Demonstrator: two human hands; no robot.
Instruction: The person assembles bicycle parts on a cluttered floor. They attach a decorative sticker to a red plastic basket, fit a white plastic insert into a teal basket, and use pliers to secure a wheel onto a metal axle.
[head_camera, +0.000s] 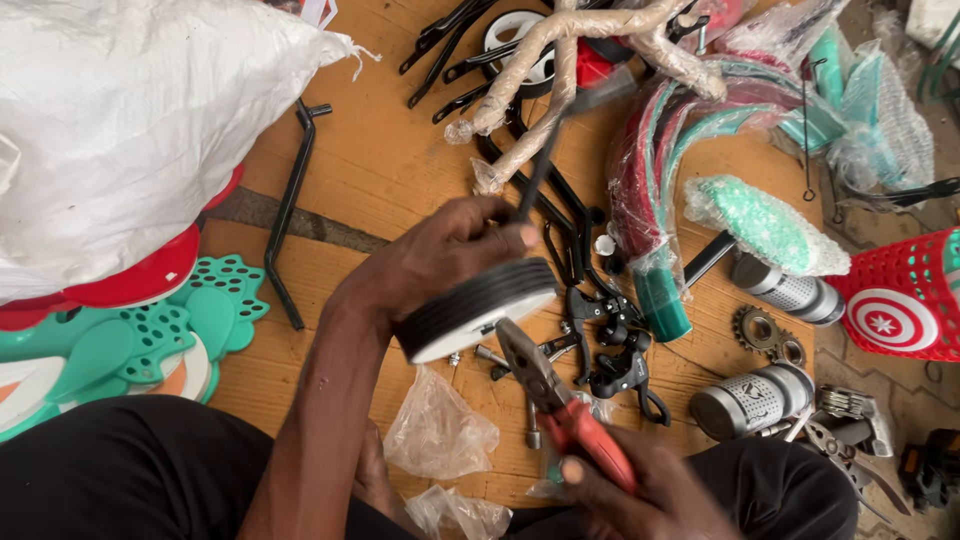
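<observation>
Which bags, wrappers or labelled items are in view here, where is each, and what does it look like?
White woven sack: top left, bulky, white.
Clear plastic bags: floor, just left of the pliers, crumpled, empty.
Two printed metal bottles: right, lying down, silver with dark caps.
Red basket: right edge, round red-and-white star emblem.
No screens or signs.

Your left hand (440, 255) grips a small black-tyred white wheel (478, 310) on its dark bracket arm (535, 180). Your right hand (640, 490) holds red-handled pliers (565, 405), jaws at the wheel's hub. Black brake levers (610, 345) and clear plastic bags (440, 430) lie on the cardboard (390, 160) beneath.
</observation>
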